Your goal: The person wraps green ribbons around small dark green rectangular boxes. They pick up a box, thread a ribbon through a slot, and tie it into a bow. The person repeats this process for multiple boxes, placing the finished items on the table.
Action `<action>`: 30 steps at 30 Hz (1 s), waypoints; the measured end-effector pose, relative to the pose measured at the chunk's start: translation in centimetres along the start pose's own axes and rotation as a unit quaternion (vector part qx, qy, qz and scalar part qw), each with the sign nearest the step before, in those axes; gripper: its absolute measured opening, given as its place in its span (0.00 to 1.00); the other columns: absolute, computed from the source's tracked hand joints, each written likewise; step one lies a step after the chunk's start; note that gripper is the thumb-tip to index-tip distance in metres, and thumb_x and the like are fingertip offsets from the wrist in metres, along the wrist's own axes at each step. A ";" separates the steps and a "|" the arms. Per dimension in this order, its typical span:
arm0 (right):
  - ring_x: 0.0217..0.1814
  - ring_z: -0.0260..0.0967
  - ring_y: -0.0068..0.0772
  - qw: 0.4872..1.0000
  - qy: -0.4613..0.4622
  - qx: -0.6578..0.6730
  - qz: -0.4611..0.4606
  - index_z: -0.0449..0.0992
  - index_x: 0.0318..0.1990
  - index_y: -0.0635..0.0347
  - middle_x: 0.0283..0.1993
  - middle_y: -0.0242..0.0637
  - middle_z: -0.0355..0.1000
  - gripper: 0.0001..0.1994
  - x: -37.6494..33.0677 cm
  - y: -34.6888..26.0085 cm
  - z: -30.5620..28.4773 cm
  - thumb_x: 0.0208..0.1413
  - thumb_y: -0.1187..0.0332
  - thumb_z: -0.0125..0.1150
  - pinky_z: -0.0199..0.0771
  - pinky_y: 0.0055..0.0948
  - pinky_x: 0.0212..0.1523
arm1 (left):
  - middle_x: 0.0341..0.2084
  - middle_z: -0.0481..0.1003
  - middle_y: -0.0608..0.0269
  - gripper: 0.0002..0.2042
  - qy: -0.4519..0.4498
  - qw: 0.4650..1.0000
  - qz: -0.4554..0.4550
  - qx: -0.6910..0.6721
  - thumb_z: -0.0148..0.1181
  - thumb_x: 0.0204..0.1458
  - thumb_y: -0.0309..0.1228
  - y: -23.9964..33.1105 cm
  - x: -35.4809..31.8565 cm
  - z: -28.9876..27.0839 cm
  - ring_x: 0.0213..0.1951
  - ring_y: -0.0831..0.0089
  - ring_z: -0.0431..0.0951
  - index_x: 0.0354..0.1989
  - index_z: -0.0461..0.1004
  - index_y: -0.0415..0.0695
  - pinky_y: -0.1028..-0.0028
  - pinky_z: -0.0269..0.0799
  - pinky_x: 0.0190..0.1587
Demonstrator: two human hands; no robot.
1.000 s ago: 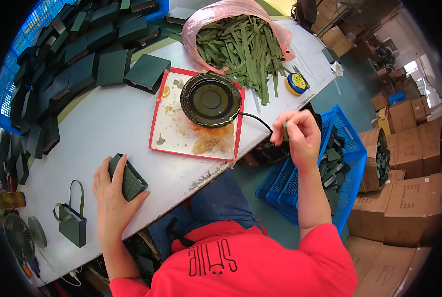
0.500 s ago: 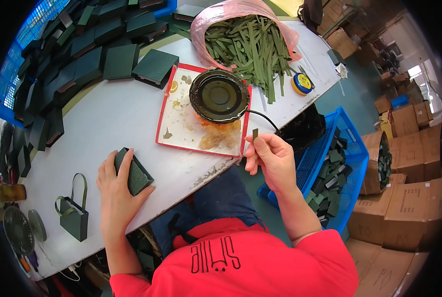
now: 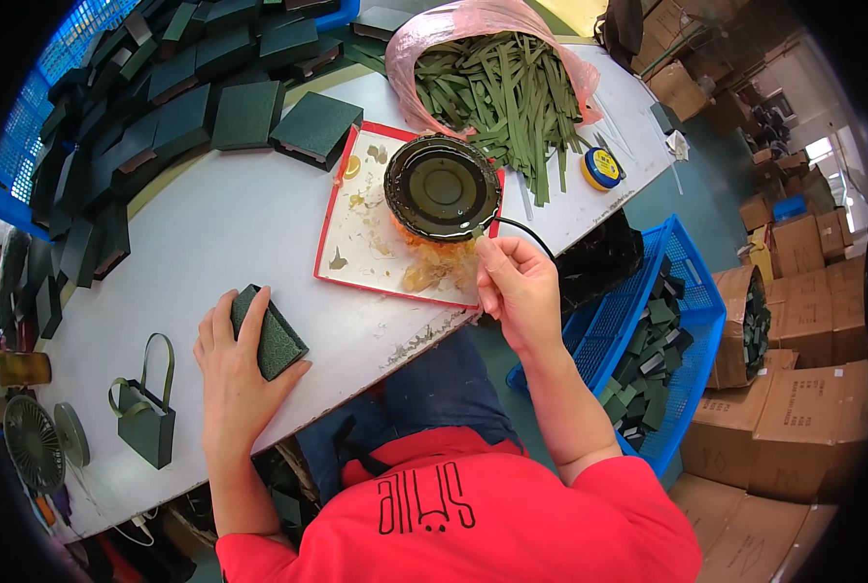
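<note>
My left hand is wrapped round a small dark green box resting on the white table. Between the thumb and fingers of my right hand is pinched a green ribbon strip; mostly my fingers cover it. Its tip is at the near right rim of a round black pot, which holds a glossy dark liquid. Whether the tip touches the liquid I cannot tell. Under the pot lies a red-edged white tray with amber drips. Left of my left hand stands a green box with ribbon handles.
A pink bag spills green ribbon strips behind the pot. Several dark green boxes crowd the back left. A blue-and-yellow round tin, a black cable, a small fan and a blue crate are around.
My right hand has moved forward and left, bringing the ribbon strip to the pot's rim. My left hand keeps its hold on the box. The whole view has shifted slightly.
</note>
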State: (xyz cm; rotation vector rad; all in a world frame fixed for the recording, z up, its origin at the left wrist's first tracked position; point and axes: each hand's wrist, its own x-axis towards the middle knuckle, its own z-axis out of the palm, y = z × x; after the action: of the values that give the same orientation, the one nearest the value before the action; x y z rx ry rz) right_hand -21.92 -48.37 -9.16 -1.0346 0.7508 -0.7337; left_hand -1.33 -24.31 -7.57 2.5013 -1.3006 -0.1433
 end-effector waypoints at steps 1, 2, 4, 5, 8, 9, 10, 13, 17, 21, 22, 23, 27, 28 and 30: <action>0.14 0.61 0.14 1.000 0.003 -0.001 0.004 0.74 0.39 0.65 0.23 0.30 0.72 0.12 0.1 0.0 0.1 0.63 0.64 0.66 0.56 0.16 0.14 | 0.65 0.61 0.47 0.45 -0.001 1.000 -0.002 0.000 0.78 0.32 0.32 0.0 0.0 0.0 0.65 0.47 0.61 0.67 0.66 0.50 0.53 0.56 0.65; 0.14 0.60 0.14 1.000 0.004 -0.004 0.006 0.74 0.39 0.65 0.23 0.30 0.72 0.12 0.2 0.0 0.2 0.63 0.64 0.66 0.55 0.16 0.14 | 0.65 0.61 0.47 0.45 -0.001 1.000 -0.002 -0.001 0.78 0.32 0.32 0.0 0.0 0.0 0.65 0.47 0.61 0.67 0.66 0.50 0.53 0.56 0.65; 0.14 0.60 0.14 1.000 0.006 -0.011 0.010 0.74 0.39 0.64 0.23 0.30 0.72 0.12 0.3 0.1 0.3 0.63 0.64 0.66 0.53 0.16 0.13 | 0.65 0.61 0.47 0.45 -0.002 1.000 -0.003 -0.002 0.78 0.32 0.32 0.0 0.0 0.0 0.65 0.47 0.61 0.67 0.66 0.50 0.52 0.56 0.65; 0.13 0.59 0.14 1.000 0.008 -0.014 0.012 0.74 0.38 0.64 0.22 0.30 0.72 0.11 0.4 0.1 0.4 0.63 0.64 0.66 0.53 0.16 0.13 | 0.65 0.61 0.47 0.45 0.000 1.000 -0.001 -0.002 0.78 0.32 0.32 -0.1 0.0 0.0 0.65 0.47 0.61 0.67 0.66 0.50 0.52 0.56 0.65; 0.13 0.58 0.13 1.000 0.011 -0.023 0.016 0.74 0.37 0.63 0.22 0.29 0.71 0.11 0.5 0.1 0.6 0.63 0.64 0.66 0.51 0.17 0.13 | 0.65 0.61 0.47 0.45 0.006 1.000 0.002 -0.004 0.78 0.32 0.32 -0.2 -0.1 0.2 0.65 0.47 0.61 0.67 0.66 0.50 0.52 0.56 0.65; 0.13 0.58 0.13 0.999 0.010 -0.026 0.017 0.74 0.36 0.62 0.22 0.29 0.71 0.11 0.6 0.2 0.5 0.63 0.64 0.66 0.51 0.17 0.13 | 0.65 0.61 0.47 0.45 0.006 1.000 0.002 -0.004 0.78 0.32 0.32 -0.2 -0.1 0.2 0.65 0.47 0.61 0.67 0.66 0.50 0.52 0.56 0.65; 0.13 0.58 0.13 0.999 0.008 -0.030 0.018 0.74 0.36 0.62 0.22 0.29 0.71 0.11 0.7 0.2 0.4 0.63 0.64 0.66 0.51 0.17 0.13 | 0.65 0.61 0.47 0.45 0.007 1.000 0.002 -0.005 0.78 0.32 0.32 -0.2 -0.1 0.2 0.65 0.47 0.61 0.67 0.66 0.50 0.52 0.56 0.65; 0.13 0.57 0.14 0.999 0.011 -0.027 0.028 0.73 0.35 0.61 0.21 0.28 0.70 0.11 0.7 0.3 0.3 0.63 0.64 0.66 0.50 0.18 0.13 | 0.65 0.61 0.48 0.46 0.003 1.000 0.002 -0.002 0.78 0.32 0.32 -0.1 0.0 0.2 0.65 0.47 0.61 0.67 0.65 0.49 0.53 0.56 0.65; 0.13 0.57 0.15 0.999 -0.006 -0.004 0.034 0.72 0.35 0.60 0.21 0.28 0.69 0.10 0.8 0.2 -0.3 0.63 0.65 0.65 0.50 0.18 0.14 | 0.63 0.63 0.48 0.49 0.019 1.000 -0.002 -0.025 0.78 0.31 0.30 0.0 0.1 0.2 0.64 0.49 0.61 0.69 0.61 0.44 0.54 0.57 0.66; 0.14 0.57 0.15 1.000 -0.010 0.018 0.007 0.72 0.36 0.60 0.22 0.29 0.69 0.09 -0.2 -0.1 -0.1 0.64 0.66 0.64 0.50 0.17 0.15 | 0.62 0.64 0.47 0.52 0.047 0.993 0.001 -0.108 0.80 0.29 0.31 -0.4 0.0 0.4 0.64 0.47 0.63 0.70 0.59 0.40 0.55 0.59 0.66; 0.14 0.57 0.15 1.000 -0.011 0.021 -0.006 0.72 0.36 0.60 0.22 0.29 0.70 0.09 -0.7 -0.2 0.1 0.64 0.66 0.63 0.50 0.17 0.15 | 0.62 0.64 0.46 0.53 0.053 0.989 0.000 -0.140 0.81 0.29 0.32 -0.5 -0.1 0.4 0.64 0.46 0.63 0.70 0.58 0.39 0.55 0.60 0.66; 0.14 0.56 0.15 1.000 -0.023 0.014 -0.007 0.72 0.36 0.60 0.22 0.29 0.70 0.08 -1.3 -0.4 0.3 0.64 0.67 0.63 0.50 0.17 0.15 | 0.62 0.64 0.46 0.53 0.052 0.985 0.031 -0.162 0.81 0.28 0.33 -0.5 -0.1 0.4 0.64 0.46 0.63 0.70 0.58 0.39 0.55 0.61 0.66; 0.17 0.59 0.14 0.990 -0.129 -0.009 0.057 0.74 0.37 0.63 0.23 0.29 0.70 0.07 -4.3 -0.5 1.3 0.63 0.69 0.63 0.54 0.16 0.18 | 0.62 0.65 0.46 0.52 0.037 0.962 0.141 -0.230 0.82 0.27 0.35 0.5 0.4 -0.4 0.64 0.45 0.64 0.67 0.62 0.38 0.55 0.63 0.65; 0.17 0.60 0.13 0.981 -0.168 -0.027 0.093 0.74 0.38 0.63 0.24 0.29 0.70 0.06 -5.0 -0.6 2.0 0.63 0.70 0.63 0.54 0.16 0.18 | 0.62 0.66 0.47 0.53 0.038 0.957 0.174 -0.229 0.83 0.26 0.38 0.6 0.6 -0.6 0.64 0.46 0.65 0.67 0.62 0.38 0.56 0.62 0.66; 0.19 0.62 0.12 0.953 -0.242 -0.063 0.171 0.75 0.39 0.63 0.25 0.27 0.70 0.06 -6.1 -0.9 3.3 0.63 0.70 0.64 0.57 0.15 0.20 | 0.62 0.68 0.48 0.54 0.031 0.947 0.216 -0.237 0.84 0.26 0.43 0.9 0.9 -0.9 0.64 0.47 0.66 0.67 0.63 0.37 0.56 0.62 0.66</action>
State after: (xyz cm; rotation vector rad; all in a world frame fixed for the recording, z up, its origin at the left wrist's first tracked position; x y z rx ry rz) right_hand -22.69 -42.12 -6.10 -1.1062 0.5310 -0.1191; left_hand -1.27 -25.30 -6.37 1.7694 -1.5383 -0.2404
